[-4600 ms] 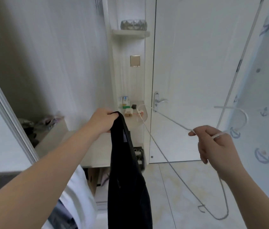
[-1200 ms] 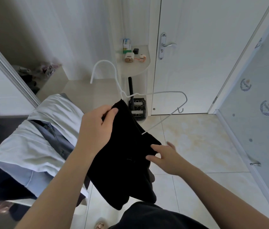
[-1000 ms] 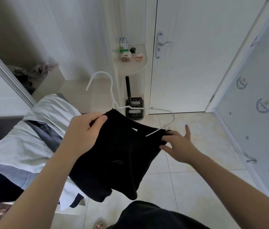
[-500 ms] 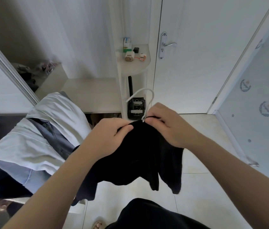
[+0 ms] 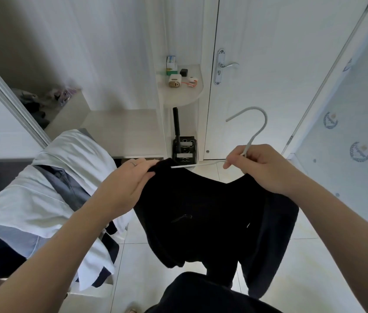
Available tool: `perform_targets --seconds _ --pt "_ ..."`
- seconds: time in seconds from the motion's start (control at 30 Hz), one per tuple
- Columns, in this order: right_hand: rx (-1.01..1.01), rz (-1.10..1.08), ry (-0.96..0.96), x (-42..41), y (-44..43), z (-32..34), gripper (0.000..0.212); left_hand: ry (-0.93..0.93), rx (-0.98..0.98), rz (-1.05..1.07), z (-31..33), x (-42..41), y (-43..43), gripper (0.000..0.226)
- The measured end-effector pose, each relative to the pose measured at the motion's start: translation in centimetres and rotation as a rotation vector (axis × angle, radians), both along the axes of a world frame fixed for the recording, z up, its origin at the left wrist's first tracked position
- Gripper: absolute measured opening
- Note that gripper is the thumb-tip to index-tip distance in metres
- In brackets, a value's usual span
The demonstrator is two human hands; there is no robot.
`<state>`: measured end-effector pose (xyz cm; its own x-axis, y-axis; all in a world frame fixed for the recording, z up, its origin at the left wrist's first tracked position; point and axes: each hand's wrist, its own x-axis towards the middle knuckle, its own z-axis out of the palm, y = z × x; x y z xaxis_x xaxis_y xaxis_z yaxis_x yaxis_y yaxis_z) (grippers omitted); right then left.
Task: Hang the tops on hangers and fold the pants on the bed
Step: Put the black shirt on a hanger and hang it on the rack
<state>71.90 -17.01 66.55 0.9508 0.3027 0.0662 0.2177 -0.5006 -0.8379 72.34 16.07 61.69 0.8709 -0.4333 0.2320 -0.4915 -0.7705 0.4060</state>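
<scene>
one black top (image 5: 201, 206) is held in mid-air before the person, above the tiled floor (image 5: 201, 256), part-way onto a white wire hanger (image 5: 255, 129). the hook stands clear above the cloth, and a short length of wire arm shows bare at the top's left shoulder. that shoulder edge is pinched between thumb and fingers of the left hand (image 5: 131, 179). the right hand (image 5: 262, 168) is curled round the hanger's neck just below the hook, with the other shoulder gathered under it. whether the right end of the wire is seated inside the cloth cannot be told, as it is hidden by the hand.

judgement: the step in hand is seating the left shoulder. it is best done with the hanger kept level by the right hand while the cloth is drawn outward over the bare wire end, not tugged down — otherwise the neckline could slip off the far side. a pile of pale garments (image 5: 49, 193) lies just to the left — left for later.
</scene>
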Motion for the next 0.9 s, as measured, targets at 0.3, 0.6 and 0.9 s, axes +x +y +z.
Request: perform_targets --seconds 0.3,0.6,0.9 --pt "0.041 -0.006 -0.045 -0.1 0.8 0.4 0.026 0.052 -0.045 -0.092 0.0 0.7 -0.6 0.025" --pt "0.081 -0.1 -0.089 -0.4 0.6 0.0 0.027 0.035 -0.25 0.322 -4.8 0.3 0.5 0.024" --pt "-0.099 0.013 0.066 -0.7 0.7 -1.2 0.023 -0.197 -0.483 0.425 -2.9 0.4 1.2 0.023"
